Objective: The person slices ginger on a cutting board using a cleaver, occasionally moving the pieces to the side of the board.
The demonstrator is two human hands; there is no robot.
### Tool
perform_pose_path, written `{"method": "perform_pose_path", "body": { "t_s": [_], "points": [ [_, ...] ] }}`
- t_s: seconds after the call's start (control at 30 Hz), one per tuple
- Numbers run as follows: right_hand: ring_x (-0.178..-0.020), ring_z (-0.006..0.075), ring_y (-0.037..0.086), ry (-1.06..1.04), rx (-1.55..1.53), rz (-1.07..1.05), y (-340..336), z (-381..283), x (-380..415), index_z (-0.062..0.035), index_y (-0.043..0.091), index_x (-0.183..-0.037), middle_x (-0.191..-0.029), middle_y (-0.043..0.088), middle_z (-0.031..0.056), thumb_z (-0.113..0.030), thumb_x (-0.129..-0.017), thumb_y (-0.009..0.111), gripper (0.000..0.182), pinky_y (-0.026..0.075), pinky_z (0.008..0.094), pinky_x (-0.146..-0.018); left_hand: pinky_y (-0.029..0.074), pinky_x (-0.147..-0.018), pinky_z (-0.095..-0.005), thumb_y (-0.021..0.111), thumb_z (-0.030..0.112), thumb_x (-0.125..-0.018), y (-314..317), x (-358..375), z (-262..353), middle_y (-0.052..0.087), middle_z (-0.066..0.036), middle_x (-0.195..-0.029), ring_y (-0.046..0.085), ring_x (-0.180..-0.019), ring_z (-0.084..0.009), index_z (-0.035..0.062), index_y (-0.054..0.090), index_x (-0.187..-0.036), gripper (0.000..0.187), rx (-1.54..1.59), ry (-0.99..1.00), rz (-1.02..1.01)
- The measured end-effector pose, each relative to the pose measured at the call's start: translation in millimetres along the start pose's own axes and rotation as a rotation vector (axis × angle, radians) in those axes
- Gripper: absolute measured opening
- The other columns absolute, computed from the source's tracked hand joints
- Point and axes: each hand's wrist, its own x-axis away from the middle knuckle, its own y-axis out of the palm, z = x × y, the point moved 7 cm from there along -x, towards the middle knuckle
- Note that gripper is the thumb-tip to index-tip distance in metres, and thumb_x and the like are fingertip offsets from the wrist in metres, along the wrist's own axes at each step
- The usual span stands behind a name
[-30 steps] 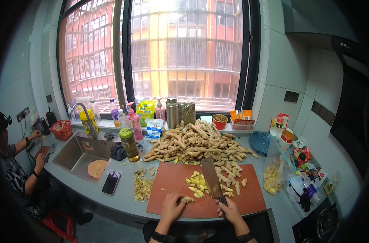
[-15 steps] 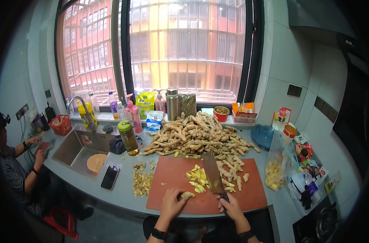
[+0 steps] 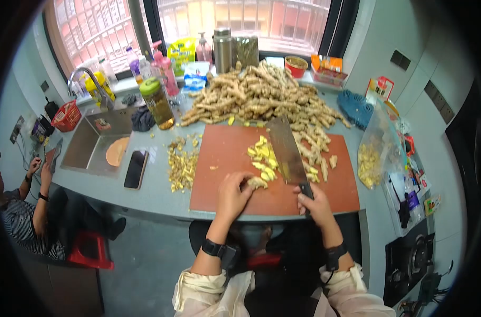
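My left hand [image 3: 234,194] rests on the reddish-brown cutting board [image 3: 224,150], its fingertips closed on a small piece of ginger [image 3: 258,183]. In my right hand [image 3: 314,203] is the black handle of a cleaver [image 3: 288,153]; the broad blade points away from me, over the board. Between the blade and the left hand's side of the board lie yellow ginger slices [image 3: 261,153]. Whole ginger roots [image 3: 261,98] are heaped behind the board, some spilling onto its right part. Ginger trimmings [image 3: 181,166] are scattered left of the board.
A phone [image 3: 136,169], a green-lidded bottle [image 3: 157,103] and a sink [image 3: 85,153] are to the left. On the right stand a plastic bag of ginger pieces [image 3: 370,164] and a blue basket [image 3: 355,108]. Another person [image 3: 26,216] sits far left, hands raised.
My view has tilted down, so the counter appears higher and my forearms and sleeves show. Both hands keep their holds on the ginger and the cleaver.
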Motion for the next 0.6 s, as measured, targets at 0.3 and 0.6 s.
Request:
{"method": "perform_pose_path", "body": {
  "t_s": [0.3,0.6],
  "points": [
    [-0.063,0.0063,0.056,0.073,0.237,-0.197,17,-43,12,-0.0028,0.065,-0.123,-0.081,0.063,-0.0007,-0.020,-0.102,0.069,0.028,0.047,0.0236,-0.056,0.051,-0.080,-0.0441,0.078,0.006,-0.081,-1,1,-2,0.067,-0.013,-0.091,0.064,-0.090,-0.0338,0.0041,0.070,-0.098,0.019,-0.009,0.011,-0.008],
    [-0.063,0.0126,0.060,0.108,0.598,-0.272,30,-65,10,-0.0033,0.063,-0.120,-0.079,0.063,0.0031,-0.025,-0.102,0.067,0.028,0.049,0.0315,-0.056,0.050,-0.079,-0.0459,0.077,0.006,-0.082,-1,1,-1,0.065,-0.013,-0.090,0.063,-0.088,-0.0352,0.0039,0.069,-0.095,0.016,-0.003,0.032,0.008]
  ]
}}
